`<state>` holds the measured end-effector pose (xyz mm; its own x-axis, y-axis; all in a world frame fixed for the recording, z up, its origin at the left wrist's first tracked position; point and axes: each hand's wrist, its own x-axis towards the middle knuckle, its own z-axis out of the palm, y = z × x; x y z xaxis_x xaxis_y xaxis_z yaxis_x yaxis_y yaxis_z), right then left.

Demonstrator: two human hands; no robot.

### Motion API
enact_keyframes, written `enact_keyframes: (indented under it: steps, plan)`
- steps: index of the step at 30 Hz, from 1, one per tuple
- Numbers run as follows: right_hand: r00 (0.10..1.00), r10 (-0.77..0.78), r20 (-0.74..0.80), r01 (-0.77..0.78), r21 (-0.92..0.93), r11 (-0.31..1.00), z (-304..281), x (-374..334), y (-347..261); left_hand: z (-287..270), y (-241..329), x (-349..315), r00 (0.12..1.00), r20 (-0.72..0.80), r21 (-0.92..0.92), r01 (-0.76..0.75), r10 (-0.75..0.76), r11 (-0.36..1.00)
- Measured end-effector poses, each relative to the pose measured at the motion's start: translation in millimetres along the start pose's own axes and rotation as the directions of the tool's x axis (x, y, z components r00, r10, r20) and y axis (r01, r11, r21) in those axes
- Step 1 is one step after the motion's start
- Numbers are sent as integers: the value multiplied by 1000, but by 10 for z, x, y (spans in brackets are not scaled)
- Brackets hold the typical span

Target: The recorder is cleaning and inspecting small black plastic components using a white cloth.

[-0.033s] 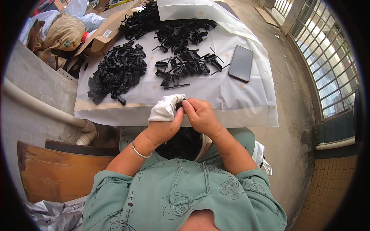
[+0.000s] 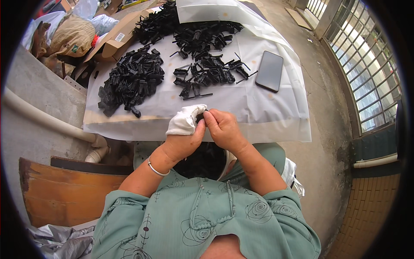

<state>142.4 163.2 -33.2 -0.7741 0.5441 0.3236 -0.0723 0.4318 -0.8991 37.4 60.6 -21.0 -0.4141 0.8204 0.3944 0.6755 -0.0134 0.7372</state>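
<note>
My left hand (image 2: 185,127), partly covered by a white glove, is closed around a small black plastic part (image 2: 200,117). My right hand (image 2: 223,126) is bare and pinches the same part from the other side. Both hands meet over the near edge of the table, and most of the part is hidden by the fingers. Beyond them lies a loose cluster of black plastic parts (image 2: 211,74), some with thin sticks jutting out. A denser pile of black plastic parts (image 2: 133,80) is to the left.
White plastic sheeting (image 2: 258,116) covers the table. A dark phone (image 2: 269,71) lies at the right. More black parts (image 2: 157,23) are heaped at the back beside a cardboard box (image 2: 116,41). Below my hands, a container of dark contents (image 2: 202,162) sits between my legs.
</note>
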Motion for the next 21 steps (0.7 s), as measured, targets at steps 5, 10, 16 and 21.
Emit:
enact_keyframes:
  steps: [5, 10, 16, 21]
  plan:
    - [993, 2, -114, -1, 15, 1000, 130, -19, 75, 14, 7, -26, 995, -47, 140, -80, 88, 987]
    - [999, -32, -25, 37, 235, 971, 66, -23, 75, -61, 118, 13, 997, 8, -144, 78, -78, 987]
    - [999, 21, -49, -14, 133, 991, 144, -40, 63, -24, 11, -60, 997, -3, 148, -73, 74, 986]
    - [994, 43, -102, -28, 147, 989, 227, -39, 111, 14, 31, -57, 997, -45, 220, -59, 70, 974]
